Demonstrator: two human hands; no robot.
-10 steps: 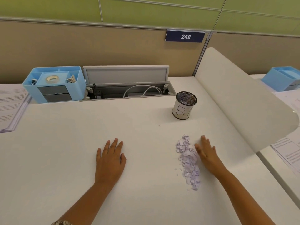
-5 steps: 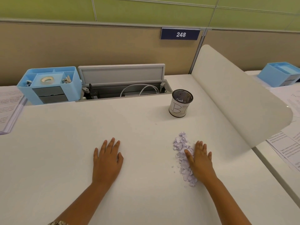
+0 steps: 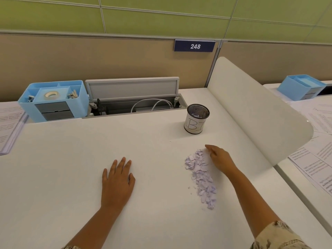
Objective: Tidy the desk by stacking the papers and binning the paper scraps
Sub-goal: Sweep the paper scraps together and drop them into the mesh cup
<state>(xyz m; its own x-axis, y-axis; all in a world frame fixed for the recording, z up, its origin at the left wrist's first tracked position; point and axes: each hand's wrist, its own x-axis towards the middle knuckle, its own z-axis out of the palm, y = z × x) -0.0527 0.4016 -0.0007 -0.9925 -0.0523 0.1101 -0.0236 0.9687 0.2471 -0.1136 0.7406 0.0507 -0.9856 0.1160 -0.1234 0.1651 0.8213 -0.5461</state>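
Your desk (image 3: 71,177) holds a stack of papers (image 3: 9,126) at its far left edge. Your left hand (image 3: 116,180) lies flat, fingers spread and empty. Scraps (image 3: 201,173) trail beside your right hand (image 3: 220,159), its curled fingers touching the pile's top end. The bin (image 3: 196,121) stands beyond.

- The right hand (image 3: 219,158) moved off the middle of the paper scraps (image 3: 201,175) to their far right edge, fingers curling.
- The scraps bunched wider at the far end.
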